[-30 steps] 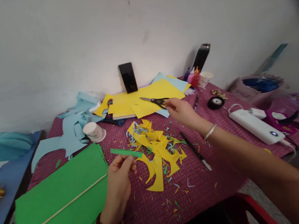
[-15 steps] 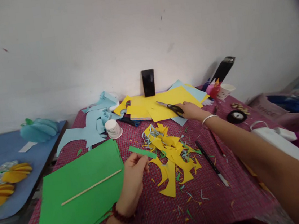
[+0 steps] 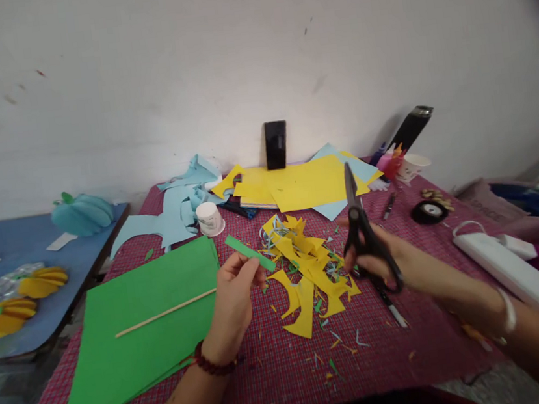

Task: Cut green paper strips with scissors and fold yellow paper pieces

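Observation:
Between thumb and fingers, my left hand point(image 3: 236, 294) pinches a narrow green paper strip point(image 3: 250, 253) above the table. My right hand point(image 3: 379, 255) grips black-handled scissors point(image 3: 359, 220) by the handles, blades pointing up and away from me. Yellow paper scraps point(image 3: 306, 260), mixed with thin blue and green clippings, lie heaped between my hands. Left of my left hand are large green paper sheets point(image 3: 145, 348), with a thin wooden stick point(image 3: 165, 313) resting on top. A dark pen point(image 3: 391, 308) with a white end lies partly hidden below my right hand.
A phone point(image 3: 276, 145) leans on the wall behind yellow sheets point(image 3: 316, 182). Cut blue paper point(image 3: 173, 217) and a white paper cup point(image 3: 209, 218) stand back left. Tape point(image 3: 428, 211), a black bottle point(image 3: 412, 127) and a white device point(image 3: 511, 267) are at right. Paper pumpkins point(image 3: 82, 214) sit on a blue table point(image 3: 61, 306).
My right hand has lifted the scissors off the yellow sheets and brought them nearer, to the right of the scraps. My left hand still holds the green strip, now tilted more steeply.

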`<control>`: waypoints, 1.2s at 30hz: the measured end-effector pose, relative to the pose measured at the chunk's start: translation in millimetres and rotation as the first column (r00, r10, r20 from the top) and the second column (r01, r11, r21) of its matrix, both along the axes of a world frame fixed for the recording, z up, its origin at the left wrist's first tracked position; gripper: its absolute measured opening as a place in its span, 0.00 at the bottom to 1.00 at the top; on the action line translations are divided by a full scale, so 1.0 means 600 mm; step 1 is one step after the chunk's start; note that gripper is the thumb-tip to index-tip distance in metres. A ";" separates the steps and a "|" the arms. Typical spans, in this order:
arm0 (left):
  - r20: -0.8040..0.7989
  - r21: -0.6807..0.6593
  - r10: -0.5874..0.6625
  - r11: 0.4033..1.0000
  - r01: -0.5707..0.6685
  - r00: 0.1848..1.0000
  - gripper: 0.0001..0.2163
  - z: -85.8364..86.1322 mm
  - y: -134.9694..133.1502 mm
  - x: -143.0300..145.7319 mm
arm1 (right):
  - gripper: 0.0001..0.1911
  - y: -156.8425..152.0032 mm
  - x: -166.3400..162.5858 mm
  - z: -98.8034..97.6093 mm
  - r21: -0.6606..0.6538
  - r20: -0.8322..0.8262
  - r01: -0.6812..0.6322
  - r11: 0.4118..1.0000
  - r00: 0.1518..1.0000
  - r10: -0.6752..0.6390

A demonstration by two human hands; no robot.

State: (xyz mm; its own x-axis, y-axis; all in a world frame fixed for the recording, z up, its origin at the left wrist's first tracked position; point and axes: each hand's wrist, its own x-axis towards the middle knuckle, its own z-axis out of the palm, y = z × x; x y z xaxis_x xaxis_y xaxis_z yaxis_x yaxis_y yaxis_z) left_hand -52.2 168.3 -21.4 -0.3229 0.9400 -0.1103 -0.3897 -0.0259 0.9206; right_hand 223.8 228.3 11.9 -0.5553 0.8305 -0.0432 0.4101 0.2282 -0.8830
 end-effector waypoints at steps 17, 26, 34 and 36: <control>0.099 0.066 -0.079 0.995 0.072 0.992 0.08 0.014 -0.023 0.025 | 0.33 -0.134 -0.054 -0.046 -0.285 -0.162 -0.149 0.947 0.981 0.105; 0.091 0.050 -0.076 0.996 0.072 0.993 0.08 0.006 -0.020 0.029 | 0.30 -0.130 -0.064 -0.088 -0.299 -0.269 -0.124 0.946 0.962 0.041; 0.057 0.026 -0.041 0.999 0.040 0.998 0.09 -0.002 -0.016 0.032 | 0.31 -0.128 -0.070 -0.083 -0.266 -0.216 -0.099 0.959 0.975 0.040; 0.060 0.022 -0.040 0.999 0.039 0.997 0.09 -0.006 -0.016 0.032 | 0.31 -0.127 -0.072 -0.082 -0.288 -0.226 -0.101 0.952 0.973 0.034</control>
State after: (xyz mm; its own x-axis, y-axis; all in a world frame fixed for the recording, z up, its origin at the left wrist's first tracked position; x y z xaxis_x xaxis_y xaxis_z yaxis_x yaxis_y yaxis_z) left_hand -32.9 158.9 -24.7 -0.2790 0.9541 -0.1090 -0.4455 -0.0281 0.8948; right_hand 180.3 151.9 -37.5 -0.6329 0.7588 -0.1538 0.1948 -0.0362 -0.9802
